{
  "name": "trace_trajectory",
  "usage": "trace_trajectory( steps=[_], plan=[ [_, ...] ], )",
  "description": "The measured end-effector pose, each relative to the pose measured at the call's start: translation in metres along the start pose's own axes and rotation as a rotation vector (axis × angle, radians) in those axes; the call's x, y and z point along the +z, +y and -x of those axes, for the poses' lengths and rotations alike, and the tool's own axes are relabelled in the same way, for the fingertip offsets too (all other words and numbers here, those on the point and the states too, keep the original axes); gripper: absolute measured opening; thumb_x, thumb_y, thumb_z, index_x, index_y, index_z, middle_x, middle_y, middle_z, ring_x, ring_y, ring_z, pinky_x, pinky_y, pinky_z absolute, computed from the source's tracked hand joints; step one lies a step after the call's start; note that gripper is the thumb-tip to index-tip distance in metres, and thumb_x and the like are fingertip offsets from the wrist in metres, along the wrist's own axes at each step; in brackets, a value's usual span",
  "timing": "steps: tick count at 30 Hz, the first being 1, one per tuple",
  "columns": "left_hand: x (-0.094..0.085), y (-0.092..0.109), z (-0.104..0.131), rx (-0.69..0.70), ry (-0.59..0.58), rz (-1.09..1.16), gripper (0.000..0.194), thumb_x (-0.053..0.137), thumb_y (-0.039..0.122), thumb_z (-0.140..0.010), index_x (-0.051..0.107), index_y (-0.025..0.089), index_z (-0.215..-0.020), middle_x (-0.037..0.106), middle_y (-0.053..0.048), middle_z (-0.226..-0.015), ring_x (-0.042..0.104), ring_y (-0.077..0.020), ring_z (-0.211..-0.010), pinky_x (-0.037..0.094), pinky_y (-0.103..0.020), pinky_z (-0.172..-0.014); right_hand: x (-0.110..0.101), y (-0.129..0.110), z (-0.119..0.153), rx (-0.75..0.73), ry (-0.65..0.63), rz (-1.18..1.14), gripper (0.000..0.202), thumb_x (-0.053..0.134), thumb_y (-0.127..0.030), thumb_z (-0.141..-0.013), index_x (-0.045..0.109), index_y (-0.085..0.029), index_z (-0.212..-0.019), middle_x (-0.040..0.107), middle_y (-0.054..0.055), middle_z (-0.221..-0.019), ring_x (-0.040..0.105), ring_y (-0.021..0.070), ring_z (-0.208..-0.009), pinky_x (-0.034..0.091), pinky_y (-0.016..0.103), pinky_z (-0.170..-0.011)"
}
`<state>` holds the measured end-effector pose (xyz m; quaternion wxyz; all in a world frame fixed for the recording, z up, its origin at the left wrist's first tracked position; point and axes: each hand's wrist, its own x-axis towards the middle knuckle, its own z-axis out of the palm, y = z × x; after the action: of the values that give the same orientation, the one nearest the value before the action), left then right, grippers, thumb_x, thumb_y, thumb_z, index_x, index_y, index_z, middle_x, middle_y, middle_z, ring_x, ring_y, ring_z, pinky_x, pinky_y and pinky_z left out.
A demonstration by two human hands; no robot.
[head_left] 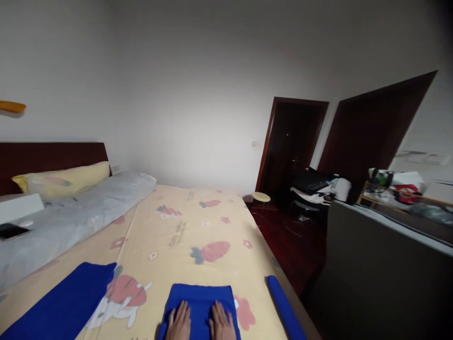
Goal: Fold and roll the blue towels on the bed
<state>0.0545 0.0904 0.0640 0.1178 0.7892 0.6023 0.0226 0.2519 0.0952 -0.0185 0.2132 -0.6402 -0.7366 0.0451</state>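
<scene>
A folded blue cloth [200, 297] lies on the yellow patterned bed sheet [184, 236] at the near edge of the view. My left hand [180, 323] and my right hand [222, 323] rest flat on it, side by side, fingers together and pointing away from me. Another flat blue cloth [67, 302] lies spread to the left. A rolled blue cloth [283, 307] lies along the bed's right edge.
A grey duvet [71, 212] and a yellow pillow [63, 179] lie at the head of the bed by the dark headboard. A phone [12, 230] sits at far left. Right of the bed are a dark floor, a small round stool [261, 197], a cluttered chair and a grey cabinet [382, 274].
</scene>
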Motion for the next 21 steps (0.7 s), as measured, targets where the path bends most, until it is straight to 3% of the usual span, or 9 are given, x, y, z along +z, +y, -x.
trace_trajectory(
  steps=[2,4,6,9,12,16,18,21],
  plan=[
    [0.003,0.001,-0.009,0.182,-0.092,0.054,0.067,0.03,0.009,-0.082,0.037,0.033,-0.145,0.033,0.004,-0.155,0.028,-0.0147,-0.144,0.025,-0.04,-0.119,0.005,-0.01,-0.006,-0.138,-0.123,-0.069,0.041,0.044,-0.04,-0.092,0.053,-0.039,-0.132,0.051,0.0,-0.14,0.049,0.0263,-0.13,0.044,0.051,-0.106],
    [0.002,-0.001,-0.017,0.259,-0.143,0.082,0.074,0.035,0.008,-0.078,0.033,0.037,-0.145,0.032,0.009,-0.155,0.028,-0.0128,-0.144,0.026,-0.038,-0.119,0.005,-0.012,-0.014,-0.18,-0.19,-0.088,0.042,0.045,-0.039,-0.091,0.051,-0.042,-0.132,0.052,-0.003,-0.139,0.049,0.0254,-0.13,0.043,0.052,-0.106],
    [-0.002,-0.008,-0.022,0.189,-0.112,0.067,0.07,0.037,0.015,-0.081,0.03,0.036,-0.147,0.028,0.007,-0.157,0.026,-0.0164,-0.145,0.024,-0.044,-0.119,0.001,-0.002,-0.02,-0.097,-0.14,-0.044,0.042,0.044,-0.044,-0.092,0.051,-0.041,-0.133,0.049,-0.001,-0.141,0.046,0.0274,-0.132,0.041,0.056,-0.106],
    [-0.008,-0.018,-0.021,-0.089,0.005,-0.005,0.062,0.031,0.036,-0.089,0.021,0.028,-0.149,0.017,-0.001,-0.16,0.019,-0.0226,-0.148,0.018,-0.056,-0.118,-0.001,0.026,-0.023,0.131,0.031,0.096,0.048,0.043,-0.052,-0.089,0.054,-0.033,-0.133,0.048,0.007,-0.142,0.047,0.034,-0.13,0.044,0.062,-0.1],
    [-0.012,-0.019,-0.018,-0.27,0.049,-0.063,0.063,0.024,0.045,-0.091,0.017,0.024,-0.15,0.013,-0.004,-0.16,0.017,-0.0221,-0.148,0.015,-0.057,-0.117,0.004,0.047,-0.022,0.262,0.158,0.19,0.055,0.039,-0.059,-0.088,0.058,-0.029,-0.13,0.051,0.012,-0.139,0.05,0.0381,-0.127,0.044,0.067,-0.095],
    [-0.013,-0.014,-0.019,-0.283,0.071,-0.091,0.061,0.026,0.042,-0.091,0.02,0.025,-0.149,0.015,-0.003,-0.16,0.018,-0.0217,-0.148,0.014,-0.056,-0.117,0.006,0.047,-0.02,0.28,0.181,0.155,0.066,0.03,-0.064,-0.088,0.057,-0.022,-0.132,0.049,0.014,-0.141,0.046,0.0383,-0.131,0.038,0.067,-0.102],
    [-0.008,-0.017,-0.019,-0.245,0.139,-0.084,0.057,0.027,0.04,-0.092,0.024,0.026,-0.148,0.02,-0.003,-0.159,0.021,-0.0234,-0.147,0.017,-0.056,-0.117,0.0,0.043,-0.018,0.269,0.175,0.119,0.065,0.03,-0.062,-0.089,0.055,-0.021,-0.133,0.049,0.015,-0.142,0.046,0.038,-0.131,0.039,0.065,-0.102],
    [0.014,-0.032,-0.016,-0.046,0.271,-0.039,0.051,0.026,0.036,-0.094,0.025,0.035,-0.146,0.03,0.004,-0.156,0.034,-0.0216,-0.142,0.029,-0.048,-0.115,-0.009,0.041,-0.006,0.151,0.246,0.082,0.05,0.032,-0.053,-0.093,0.056,-0.033,-0.132,0.056,0.009,-0.138,0.054,0.0335,-0.125,0.047,0.059,-0.096]
  ],
)
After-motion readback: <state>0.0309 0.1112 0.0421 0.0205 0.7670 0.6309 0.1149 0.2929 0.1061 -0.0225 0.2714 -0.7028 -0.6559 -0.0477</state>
